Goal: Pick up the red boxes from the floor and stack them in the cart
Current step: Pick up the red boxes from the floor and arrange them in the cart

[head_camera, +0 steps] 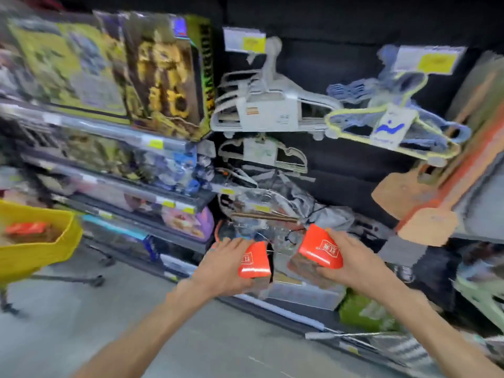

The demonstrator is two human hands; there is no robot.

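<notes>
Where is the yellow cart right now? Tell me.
The yellow cart sits at the head view's far left edge, on the floor beside the toy shelves, left of both hands.

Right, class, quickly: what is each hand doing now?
Left hand: grips a red box.
Right hand: grips another red box.

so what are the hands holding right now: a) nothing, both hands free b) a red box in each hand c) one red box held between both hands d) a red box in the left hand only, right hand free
b: the left hand grips one red box and the right hand grips a second red box, the two boxes held apart in front of the shelves.
</notes>
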